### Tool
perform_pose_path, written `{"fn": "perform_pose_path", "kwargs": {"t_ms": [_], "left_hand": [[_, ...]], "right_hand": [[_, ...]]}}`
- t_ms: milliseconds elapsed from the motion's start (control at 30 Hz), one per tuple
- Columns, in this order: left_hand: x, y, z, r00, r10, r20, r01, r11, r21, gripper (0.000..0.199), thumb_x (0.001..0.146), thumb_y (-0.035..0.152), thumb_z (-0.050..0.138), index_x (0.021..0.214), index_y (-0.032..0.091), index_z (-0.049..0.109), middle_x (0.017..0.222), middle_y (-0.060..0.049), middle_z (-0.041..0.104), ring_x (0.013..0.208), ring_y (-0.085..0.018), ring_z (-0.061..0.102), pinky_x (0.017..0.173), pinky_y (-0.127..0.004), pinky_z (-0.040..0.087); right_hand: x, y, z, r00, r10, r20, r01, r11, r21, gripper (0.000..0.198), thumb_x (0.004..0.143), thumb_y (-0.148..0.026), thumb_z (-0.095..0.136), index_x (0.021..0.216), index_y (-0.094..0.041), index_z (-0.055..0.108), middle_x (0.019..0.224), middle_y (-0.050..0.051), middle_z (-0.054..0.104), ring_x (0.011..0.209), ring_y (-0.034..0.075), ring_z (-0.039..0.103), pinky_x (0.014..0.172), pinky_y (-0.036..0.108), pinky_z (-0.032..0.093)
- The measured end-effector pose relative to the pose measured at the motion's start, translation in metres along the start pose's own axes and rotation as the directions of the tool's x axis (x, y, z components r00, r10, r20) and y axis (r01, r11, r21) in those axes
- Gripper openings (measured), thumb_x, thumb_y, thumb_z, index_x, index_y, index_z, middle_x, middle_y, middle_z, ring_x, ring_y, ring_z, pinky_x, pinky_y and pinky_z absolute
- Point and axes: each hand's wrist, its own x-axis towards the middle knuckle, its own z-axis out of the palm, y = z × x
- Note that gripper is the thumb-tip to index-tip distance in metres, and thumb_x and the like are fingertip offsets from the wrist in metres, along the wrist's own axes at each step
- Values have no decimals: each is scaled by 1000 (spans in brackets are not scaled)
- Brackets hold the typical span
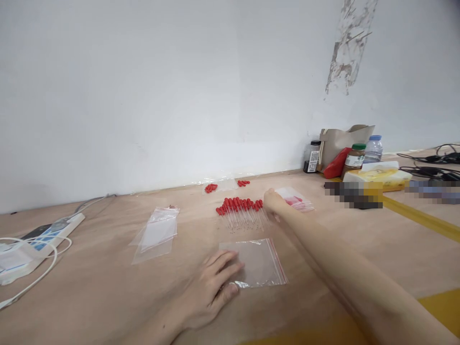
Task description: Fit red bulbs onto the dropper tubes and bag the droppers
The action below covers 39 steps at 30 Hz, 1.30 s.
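My left hand (217,282) rests with its fingers spread over the left edge of a clear zip bag (257,263) lying flat on the table. Beyond the bag is a row of glass droppers with red rubber bulbs (240,206), side by side, tips toward me. At the right end of that row, my right hand (275,202) is closed, its fingers curled down; what they pinch is hidden behind the hand. Just right of it lie stacked clear bags with red contents (294,200).
Flat clear bags (160,230) lie on the left, near a white power strip (68,223) with cables. Loose red bulbs (211,188) lie by the wall. At the back right stand a tissue pack (377,179), a jar (355,155), bottles and a beige bag (339,146).
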Motion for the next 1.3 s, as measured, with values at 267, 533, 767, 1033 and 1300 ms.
{"fn": "perform_pose_path", "kwargs": {"t_ms": [267,533,767,1033,1300], "left_hand": [[2,-12,9,999,-39,-25,37,998,-60,39,90,29,38,129,29,38,137,-1,35,128,-21,25,103,-44,26],[4,-14,9,999,-54,-6,53,996,-75,38,90,31,38,127,30,40,135,0,38,126,-21,28,101,-43,30],[3,-13,10,999,-48,-17,46,997,-63,38,89,32,38,127,30,40,135,0,38,126,-21,28,101,-44,31],[5,-12,10,997,-75,-28,73,995,-67,43,88,36,40,131,28,35,133,-1,40,125,-20,30,102,-42,29],[5,-12,11,995,-86,-43,82,993,-88,47,87,37,42,132,26,32,133,-2,41,124,-22,30,102,-42,30]], "right_hand": [[-63,58,-10,993,-46,-110,110,712,694,56,73,-18,37,125,-14,17,50,-7,44,41,12,47,40,21,39],[-96,64,30,984,86,-153,115,343,932,49,61,-28,52,102,-23,26,60,-10,44,43,9,50,41,23,45],[-101,61,28,992,87,-93,62,312,948,47,64,-27,53,103,-23,27,63,-9,44,47,9,51,45,24,48],[-115,66,17,952,-217,216,-109,419,901,35,60,-34,67,81,-18,44,66,-4,53,55,8,54,56,25,48],[-115,64,12,858,-494,138,260,651,713,22,60,-33,68,71,-14,64,54,-4,51,50,6,42,46,18,31]]}}
